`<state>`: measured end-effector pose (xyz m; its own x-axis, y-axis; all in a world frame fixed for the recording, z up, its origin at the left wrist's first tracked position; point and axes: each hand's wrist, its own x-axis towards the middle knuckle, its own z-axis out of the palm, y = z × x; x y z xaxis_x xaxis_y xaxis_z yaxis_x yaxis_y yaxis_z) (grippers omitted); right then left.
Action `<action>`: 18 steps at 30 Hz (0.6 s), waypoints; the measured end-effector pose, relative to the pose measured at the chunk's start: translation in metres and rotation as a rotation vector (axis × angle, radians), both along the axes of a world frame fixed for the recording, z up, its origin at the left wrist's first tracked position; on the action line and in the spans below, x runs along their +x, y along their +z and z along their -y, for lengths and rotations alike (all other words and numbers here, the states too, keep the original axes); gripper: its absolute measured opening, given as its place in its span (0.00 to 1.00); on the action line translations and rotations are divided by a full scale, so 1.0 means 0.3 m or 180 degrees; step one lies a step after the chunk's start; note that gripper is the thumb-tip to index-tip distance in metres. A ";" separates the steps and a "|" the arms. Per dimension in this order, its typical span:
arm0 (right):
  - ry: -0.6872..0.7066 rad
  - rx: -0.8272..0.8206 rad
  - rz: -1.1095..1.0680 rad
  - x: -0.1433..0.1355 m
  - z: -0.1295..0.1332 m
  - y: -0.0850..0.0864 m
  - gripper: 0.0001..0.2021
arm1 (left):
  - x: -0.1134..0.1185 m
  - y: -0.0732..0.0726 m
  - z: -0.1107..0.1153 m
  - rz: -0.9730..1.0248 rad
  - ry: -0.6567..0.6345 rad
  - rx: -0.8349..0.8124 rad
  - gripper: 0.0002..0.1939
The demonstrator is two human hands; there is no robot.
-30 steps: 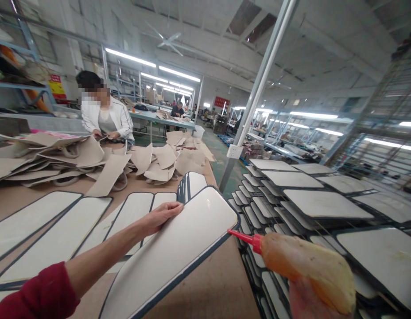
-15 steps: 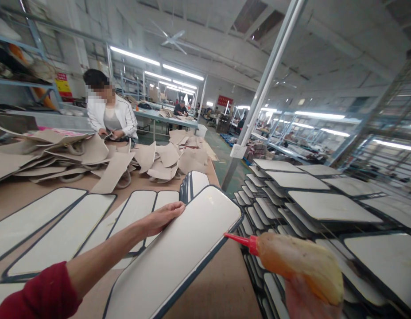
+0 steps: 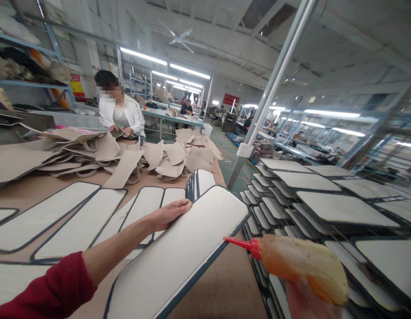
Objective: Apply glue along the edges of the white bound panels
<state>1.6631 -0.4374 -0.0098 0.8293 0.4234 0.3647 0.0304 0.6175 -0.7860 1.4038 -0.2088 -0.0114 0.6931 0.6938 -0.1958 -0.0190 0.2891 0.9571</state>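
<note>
Pinched nearly closed, the left hand has hold of a pale, dark-edged panel by its left long side, toward the far end; whatever fingers are tucked underneath I can't see from where I stand. That panel sits in the near middle of the scene, tilted above the brown table, its far right corner reaching out over the table's right edge. I'd judge it light, since one hand manages it, and fairly stiff, for it looks almost flat with little sag. Its face seems smooth, perhaps a bit slippery, so the rim strikes me as the place to grip (a thumb planted mid-face might well smudge it).

Over on the near right, the right hand is curled around a bottle from below, most of its fingers out of sight. The bottle looks soft-walled and squeezable, with amber stuff inside, likely heavier than the panel for its size, and best held round the body. Its red nozzle points left, the tip right at the panel's right long edge; whether it touches, I can't tell.

Similar panels lie to the left on the table, and more stand racked to the right.
</note>
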 end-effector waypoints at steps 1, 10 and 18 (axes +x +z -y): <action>-0.0023 -0.0022 -0.0068 -0.004 0.001 0.001 0.35 | 0.000 -0.002 -0.001 0.0017 -0.0007 -0.0017 0.33; 0.0040 -0.0155 0.0112 0.018 0.023 -0.040 0.38 | 0.013 -0.005 -0.004 0.0089 0.0056 -0.0098 0.33; -0.0107 -0.0456 0.0797 0.040 0.044 -0.059 0.33 | 0.033 0.007 -0.015 0.0165 0.0099 -0.0208 0.32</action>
